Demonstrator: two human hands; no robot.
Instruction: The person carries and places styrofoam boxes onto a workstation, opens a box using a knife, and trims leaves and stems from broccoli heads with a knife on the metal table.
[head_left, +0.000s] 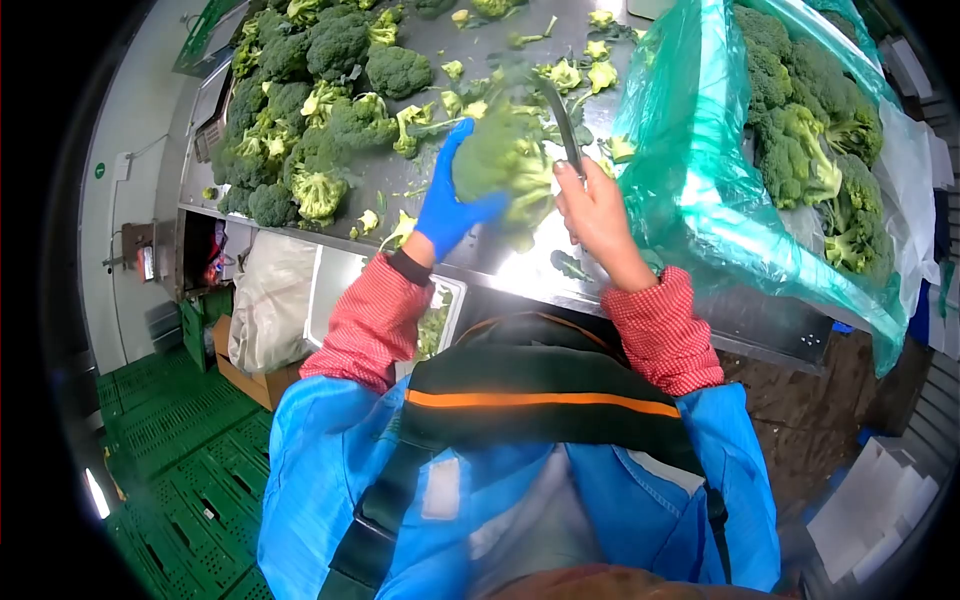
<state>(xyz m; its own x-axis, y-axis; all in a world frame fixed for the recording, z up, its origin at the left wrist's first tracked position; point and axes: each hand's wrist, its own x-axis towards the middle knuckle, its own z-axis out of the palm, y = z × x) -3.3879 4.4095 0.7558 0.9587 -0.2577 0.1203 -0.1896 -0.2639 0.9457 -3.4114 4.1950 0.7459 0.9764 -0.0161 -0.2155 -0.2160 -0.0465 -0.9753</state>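
Note:
My left hand (452, 205), in a blue glove, grips a broccoli head (500, 170) by its side above the steel table. The broccoli is slightly blurred, its florets to the left and its paler stalk side to the right. My bare right hand (595, 215) is closed round the handle of a knife (564, 125). The dark, narrow blade points up and away, just right of the broccoli; whether it touches the broccoli I cannot tell. Small cut florets (602, 75) and leaf scraps lie on the table beyond my hands.
A pile of broccoli heads (290, 120) covers the table's left part. On the right stands a crate lined with green plastic film (690, 190), with broccoli (800, 150) inside. A white bin (440, 318) holding trimmings sits below the table edge. Green pallets (180, 450) lie on the floor at left.

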